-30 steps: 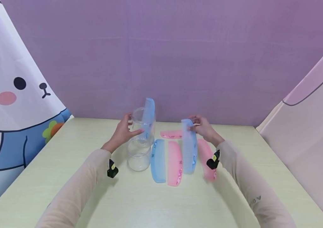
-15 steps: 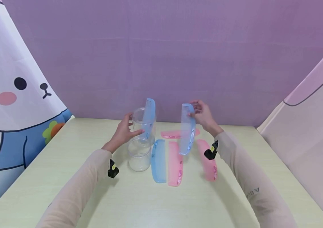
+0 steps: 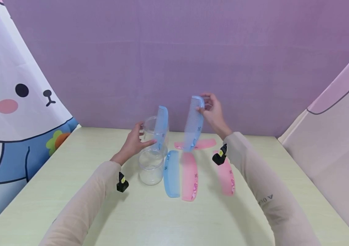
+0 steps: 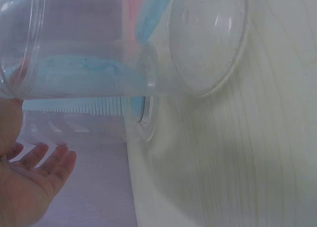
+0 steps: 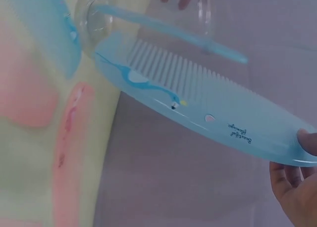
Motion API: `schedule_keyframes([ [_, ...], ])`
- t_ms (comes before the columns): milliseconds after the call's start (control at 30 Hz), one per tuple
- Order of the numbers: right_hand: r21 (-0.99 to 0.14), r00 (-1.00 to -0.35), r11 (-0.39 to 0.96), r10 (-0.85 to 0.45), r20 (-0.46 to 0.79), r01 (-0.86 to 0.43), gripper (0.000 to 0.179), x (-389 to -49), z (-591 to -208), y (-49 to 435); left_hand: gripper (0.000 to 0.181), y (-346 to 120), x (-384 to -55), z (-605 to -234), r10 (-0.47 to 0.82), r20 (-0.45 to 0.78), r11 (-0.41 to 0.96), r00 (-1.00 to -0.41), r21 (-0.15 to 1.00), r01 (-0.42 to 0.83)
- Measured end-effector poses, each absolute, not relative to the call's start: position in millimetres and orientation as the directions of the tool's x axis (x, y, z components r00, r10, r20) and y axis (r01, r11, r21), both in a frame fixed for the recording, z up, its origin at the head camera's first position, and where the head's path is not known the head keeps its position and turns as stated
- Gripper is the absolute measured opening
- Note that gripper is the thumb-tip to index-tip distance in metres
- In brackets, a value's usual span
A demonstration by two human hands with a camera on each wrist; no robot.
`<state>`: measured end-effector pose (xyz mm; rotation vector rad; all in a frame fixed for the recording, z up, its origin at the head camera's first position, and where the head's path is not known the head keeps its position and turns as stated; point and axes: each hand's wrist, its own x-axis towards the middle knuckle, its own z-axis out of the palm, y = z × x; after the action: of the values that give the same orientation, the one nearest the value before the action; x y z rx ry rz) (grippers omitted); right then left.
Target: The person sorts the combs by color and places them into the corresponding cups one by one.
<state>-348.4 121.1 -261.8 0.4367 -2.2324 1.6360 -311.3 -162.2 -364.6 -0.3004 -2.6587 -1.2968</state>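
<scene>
Likely mid-carry, right hand (image 3: 213,111) pinches blue comb (image 3: 194,121); next probably needs a nine-o'clock swing toward clear jar (image 3: 149,131) left hand (image 3: 132,142) grips.

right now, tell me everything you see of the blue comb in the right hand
The translucent blue, plastic-looking comb has a curved spine with a printed bird and dark lettering, opposite a row of fine teeth. It is held in the air above the pale table, nearly upright but tilted, teeth facing the clear round plastic jar. The right hand pinches its upper end; nothing else appears to touch it.
</scene>
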Motion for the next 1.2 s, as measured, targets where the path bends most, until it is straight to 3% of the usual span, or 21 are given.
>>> schedule_keyframes([
  [333,-0.825,-0.835,0.203,0.056,0.547,-0.527,0.042,-349,-235,102,0.094,-161,-311,-364,0.106,0.249,0.612,-0.963,0.747,0.261],
  [667,-0.826,-0.810,0.099,0.160,0.564,-0.555,0.041,-329,-203,82,0.093,-160,-309,-364,0.106,0.251,0.611,-0.962,0.747,0.262],
  [1033,-0.806,-0.784,0.044,0.209,0.585,-0.590,0.043,-343,-207,60,0.093,-160,-307,-361,0.113,0.255,0.604,-0.960,0.750,0.270],
  [1200,-0.779,-0.757,0.095,0.190,0.625,-0.619,0.042,-353,-222,48,0.093,-160,-308,-363,0.112,0.256,0.596,-0.960,0.756,0.271],
])
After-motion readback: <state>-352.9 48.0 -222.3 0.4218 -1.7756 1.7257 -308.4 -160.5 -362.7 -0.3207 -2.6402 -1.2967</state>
